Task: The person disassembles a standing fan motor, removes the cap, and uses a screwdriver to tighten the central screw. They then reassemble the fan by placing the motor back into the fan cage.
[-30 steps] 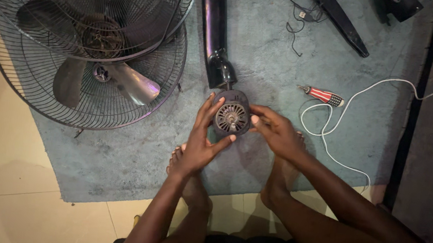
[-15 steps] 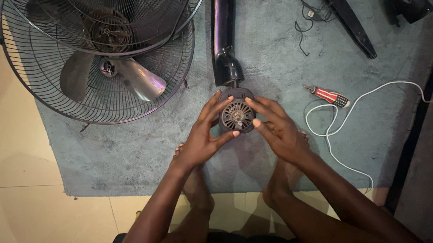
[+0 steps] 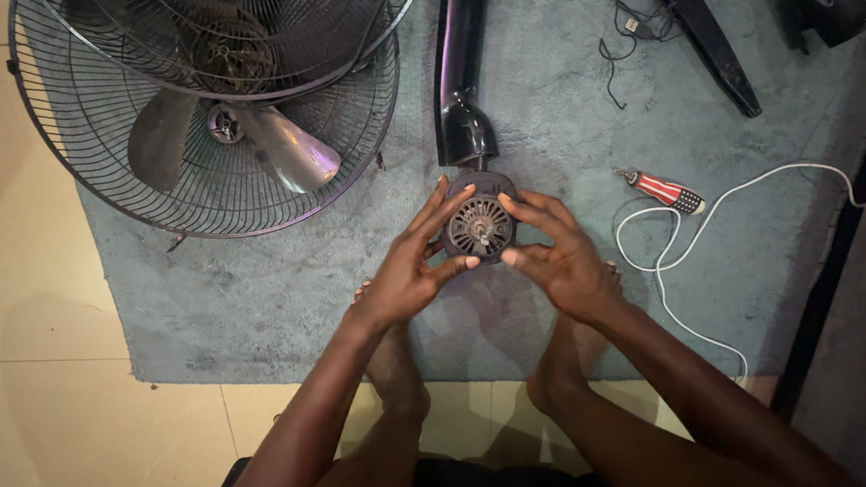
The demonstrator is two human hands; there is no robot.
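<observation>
A round dark fan motor (image 3: 479,225) with a metal core and a short shaft sits at the lower end of a black fan neck (image 3: 460,85) on a grey-blue rug (image 3: 279,304). My left hand (image 3: 414,264) grips its left side with fingers spread and the thumb under its lower edge. On its right side rests my right hand (image 3: 557,257), fingers curled over the rim. Both hands hold the motor between them.
Two wire fan guards (image 3: 201,109) with a grey fan blade (image 3: 283,149) lie at the upper left. A red-striped tool (image 3: 662,190) with a white cord (image 3: 694,239) lies to the right. Black fan parts (image 3: 710,50) and thin wires sit at the top. My bare feet (image 3: 566,367) rest on the rug.
The view has shifted slightly, so everything sits a little lower and to the right in frame. My hands have stayed on the motor, with the fingers adjusting slightly around it.
</observation>
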